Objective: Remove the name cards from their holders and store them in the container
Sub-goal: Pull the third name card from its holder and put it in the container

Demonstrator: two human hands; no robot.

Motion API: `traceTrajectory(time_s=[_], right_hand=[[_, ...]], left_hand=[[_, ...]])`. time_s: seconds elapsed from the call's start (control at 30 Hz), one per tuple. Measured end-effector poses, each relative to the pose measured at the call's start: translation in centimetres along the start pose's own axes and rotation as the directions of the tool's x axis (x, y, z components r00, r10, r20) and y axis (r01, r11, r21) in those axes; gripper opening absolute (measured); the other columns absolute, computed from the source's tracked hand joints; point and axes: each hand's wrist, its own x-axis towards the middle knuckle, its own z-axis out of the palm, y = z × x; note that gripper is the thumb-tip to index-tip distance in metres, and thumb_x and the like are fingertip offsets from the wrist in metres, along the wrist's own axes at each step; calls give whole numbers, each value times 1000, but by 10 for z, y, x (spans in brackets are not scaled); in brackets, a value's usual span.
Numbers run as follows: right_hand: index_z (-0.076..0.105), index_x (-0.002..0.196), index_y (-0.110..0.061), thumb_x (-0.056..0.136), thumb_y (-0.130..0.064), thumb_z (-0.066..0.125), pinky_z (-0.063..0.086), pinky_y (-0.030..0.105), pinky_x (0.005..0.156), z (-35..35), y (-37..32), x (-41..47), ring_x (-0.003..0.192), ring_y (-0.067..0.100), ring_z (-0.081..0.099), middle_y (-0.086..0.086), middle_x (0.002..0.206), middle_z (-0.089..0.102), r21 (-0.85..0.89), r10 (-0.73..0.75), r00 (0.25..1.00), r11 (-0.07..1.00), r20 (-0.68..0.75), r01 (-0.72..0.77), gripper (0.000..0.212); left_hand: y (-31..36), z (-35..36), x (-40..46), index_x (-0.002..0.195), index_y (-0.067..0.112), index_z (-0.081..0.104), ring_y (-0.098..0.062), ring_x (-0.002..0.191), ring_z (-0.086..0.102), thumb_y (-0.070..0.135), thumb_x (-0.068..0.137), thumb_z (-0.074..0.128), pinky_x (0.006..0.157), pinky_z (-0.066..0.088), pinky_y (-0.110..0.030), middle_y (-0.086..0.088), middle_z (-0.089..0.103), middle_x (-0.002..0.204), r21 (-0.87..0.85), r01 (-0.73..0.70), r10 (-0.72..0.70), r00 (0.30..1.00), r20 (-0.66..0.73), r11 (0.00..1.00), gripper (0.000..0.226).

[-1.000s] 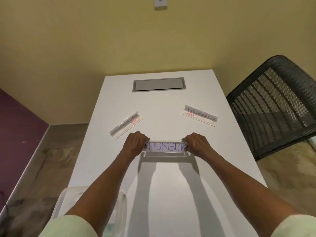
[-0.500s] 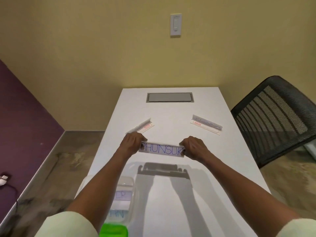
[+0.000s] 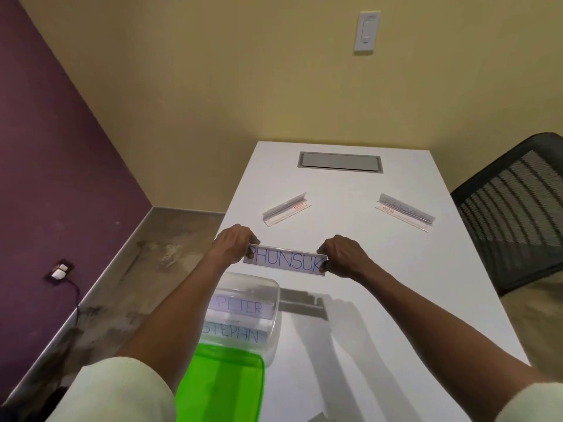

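Name card "PHUNSUK" (image 3: 285, 262) held off the table (image 3: 396, 300), one end pinched in the left hand (image 3: 233, 246), the other in the right hand (image 3: 342, 254); both closed on it. Cannot tell whether it sits in a clear holder. Container (image 3: 274, 300) just below the left hand, open, PETER and STEPHN cards inside; green lid (image 3: 222, 382) nearer the body. Two holders (image 3: 285, 213) lie beyond the hands. Judged step: carrying to store. Next: lower it level into the container.
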Motion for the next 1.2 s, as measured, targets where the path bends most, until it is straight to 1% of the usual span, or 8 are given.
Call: traceTrajectory(time_s=[0.1,0.23,0.47,0.7,0.87,1.0,1.13,1.2], right_hand=[[70,83,-15,69,-23,71,32,27,55,10,-25,1,66,29,46,13,80,67,-6,-26,999,1000,26,27,16],[70,82,-13,68,-23,70,32,26,55,25,-54,1,69,30,54,13,81,67,-20,-73,996,997,52,74,17],[69,79,-9,69,-25,72,32,26,55,45,-96,2,70,33,58,15,79,67,-20,-139,986,990,97,142,18],[68,94,-7,73,-31,74,34,28,58,67,-125,3,83,34,64,17,89,67,-22,-200,968,978,150,205,32],[64,100,-4,76,-27,71,35,30,64,81,-135,2,88,37,62,20,97,65,-74,-232,958,966,169,247,35],[61,98,-1,78,-21,65,39,33,72,90,-142,2,92,37,60,20,99,65,-139,-269,944,945,188,297,29],[59,102,-2,79,-18,62,42,35,82,98,-147,1,95,35,59,19,102,63,-178,-291,930,926,224,333,29],[58,101,-2,79,-17,60,42,36,83,101,-149,0,95,35,59,19,102,63,-184,-308,921,917,238,354,27]], left_hand=[[-22,3,-15,93,14,76,-16,73,70,-1,78,55,73,58,-37,1,74,70,-41,61,-60,998,30,997,30],[-47,7,-33,97,15,76,-14,73,69,-1,78,62,70,58,-31,-2,76,80,-14,100,-99,992,74,995,28],[-83,17,-58,102,9,74,-1,56,65,0,84,59,70,57,-24,-1,73,66,-103,224,-213,971,107,969,25],[-103,30,-84,105,14,73,-5,68,63,5,82,63,70,45,-19,-2,76,81,-84,285,-271,952,140,955,27],[-109,42,-91,106,12,72,-8,71,68,3,85,57,57,40,-15,-4,76,78,-86,303,-282,939,195,949,28],[-113,50,-90,109,11,72,-9,64,66,3,87,53,60,44,-19,-6,75,77,-53,293,-277,940,199,955,30],[-114,59,-92,114,12,70,-19,93,67,3,83,65,80,52,-28,-10,73,100,64,226,-234,953,195,972,32],[-114,64,-92,113,15,71,-23,97,67,6,79,72,81,51,-30,-11,70,109,130,195,-219,954,205,972,36]])
